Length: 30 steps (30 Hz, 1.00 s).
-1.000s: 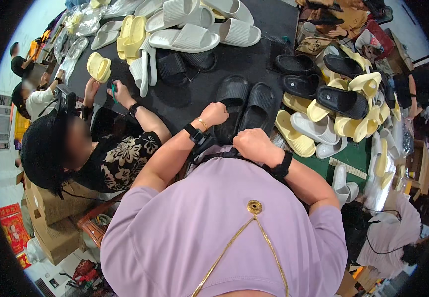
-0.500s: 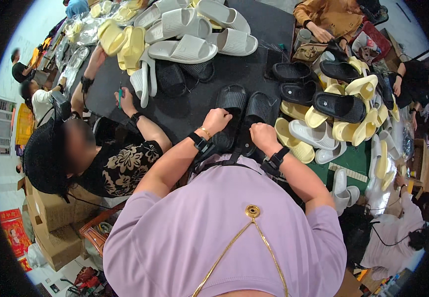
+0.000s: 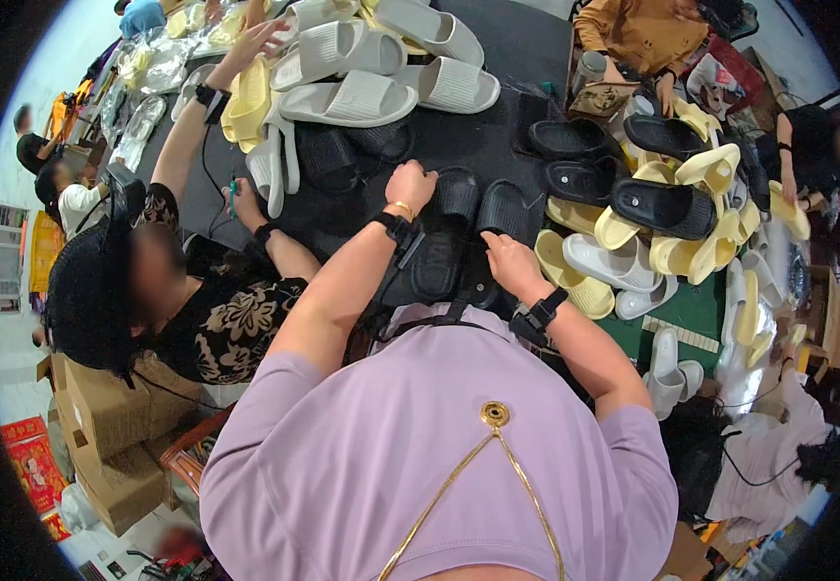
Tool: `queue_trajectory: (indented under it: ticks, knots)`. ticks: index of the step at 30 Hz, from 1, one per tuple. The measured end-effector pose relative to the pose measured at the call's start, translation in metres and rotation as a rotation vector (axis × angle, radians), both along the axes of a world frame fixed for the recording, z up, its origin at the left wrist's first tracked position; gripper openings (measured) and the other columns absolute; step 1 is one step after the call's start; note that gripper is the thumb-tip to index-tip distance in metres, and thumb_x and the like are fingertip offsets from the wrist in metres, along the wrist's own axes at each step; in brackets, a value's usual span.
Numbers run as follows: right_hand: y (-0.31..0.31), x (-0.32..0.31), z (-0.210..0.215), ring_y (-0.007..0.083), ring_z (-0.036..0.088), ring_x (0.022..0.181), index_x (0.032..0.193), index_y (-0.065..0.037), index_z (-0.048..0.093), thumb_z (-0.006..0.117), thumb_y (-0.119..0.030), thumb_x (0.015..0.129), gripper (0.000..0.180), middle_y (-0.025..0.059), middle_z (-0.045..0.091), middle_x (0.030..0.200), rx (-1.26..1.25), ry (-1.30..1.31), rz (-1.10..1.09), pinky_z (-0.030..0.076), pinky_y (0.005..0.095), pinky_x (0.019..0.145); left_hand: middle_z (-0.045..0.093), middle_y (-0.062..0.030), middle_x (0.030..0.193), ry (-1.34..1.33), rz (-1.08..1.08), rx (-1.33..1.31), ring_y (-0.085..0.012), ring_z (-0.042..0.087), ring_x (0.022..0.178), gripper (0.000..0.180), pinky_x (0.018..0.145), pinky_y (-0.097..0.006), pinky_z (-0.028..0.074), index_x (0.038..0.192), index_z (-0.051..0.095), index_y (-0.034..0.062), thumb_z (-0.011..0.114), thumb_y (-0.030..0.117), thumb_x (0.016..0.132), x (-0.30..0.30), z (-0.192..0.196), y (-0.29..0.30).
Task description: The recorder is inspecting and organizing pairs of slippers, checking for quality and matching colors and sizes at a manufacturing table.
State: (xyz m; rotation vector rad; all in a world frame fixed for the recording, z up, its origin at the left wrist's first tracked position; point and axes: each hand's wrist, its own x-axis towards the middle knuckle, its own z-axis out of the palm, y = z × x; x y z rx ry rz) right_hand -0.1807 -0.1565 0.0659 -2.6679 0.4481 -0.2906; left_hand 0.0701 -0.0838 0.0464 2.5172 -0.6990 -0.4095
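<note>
A pair of black slide sandals lies side by side in front of me, the left one (image 3: pixel 435 254) and the right one (image 3: pixel 506 205), both with ribbed straps. My left hand (image 3: pixel 411 188) is closed beside the left sandal's strap, at its outer edge; whatever its curled fingers hold is hidden. The fingers of my right hand (image 3: pixel 515 263) are drawn together at the rear edge of the right sandal's strap, their tips on it. The thumb side of that hand is partly out of sight.
Grey slides (image 3: pixel 347 102) are heaped at the far side, with yellow slides (image 3: pixel 248 108) at their left. A mixed pile of black, yellow and white slides (image 3: pixel 667 208) rises at my right. A co-worker's hand (image 3: pixel 244 201) holds green-handled snips at the left.
My left hand has moved up and away to the left sandal's outer side, uncovering its footbed. My right hand has shifted slightly toward the strap. The left co-worker's arm reaches farther over the slides.
</note>
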Motion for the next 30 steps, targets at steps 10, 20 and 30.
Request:
queue_trajectory:
  ticks: [10, 20, 30]
  knots:
    - [-0.082, 0.003, -0.023, 0.0422, 0.063, 0.081, 0.081, 0.001, 0.068, 0.058, -0.037, 0.086, 0.039, 0.0227, 0.066, 0.083, 0.287, -0.070, -0.643, 0.050, 0.0475, 0.073, 0.064, -0.0253, 0.113, 0.153, 0.032, 0.247, -0.0386, 0.063, 0.104, 0.052, 0.089, -0.043, 0.051, 0.105, 0.066, -0.0033, 0.069, 0.040, 0.077, 0.024, -0.016, -0.020]
    - [-0.116, 0.039, -0.059, 0.0425, 0.064, 0.089, 0.081, 0.002, 0.072, 0.065, -0.036, 0.078, 0.039, 0.0259, 0.067, 0.089, 0.368, 0.054, -0.834, 0.050, 0.0454, 0.079, 0.068, -0.0215, 0.098, 0.030, 0.065, 0.040, -0.0388, 0.066, 0.092, 0.022, 0.082, -0.043, 0.054, 0.093, 0.073, 0.0051, 0.063, 0.020, 0.080, 0.013, -0.024, -0.025]
    - [-0.071, 0.074, -0.014, 0.0294, 0.067, 0.077, 0.090, -0.006, 0.067, 0.063, -0.017, 0.086, 0.013, 0.0139, 0.068, 0.085, 0.471, -0.434, -0.509, 0.051, 0.0371, 0.068, 0.069, -0.0045, 0.082, 0.479, -0.091, -0.581, -0.0109, 0.061, 0.074, 0.017, 0.067, -0.026, 0.048, 0.093, 0.069, -0.0017, 0.068, 0.011, 0.082, -0.026, -0.005, -0.030]
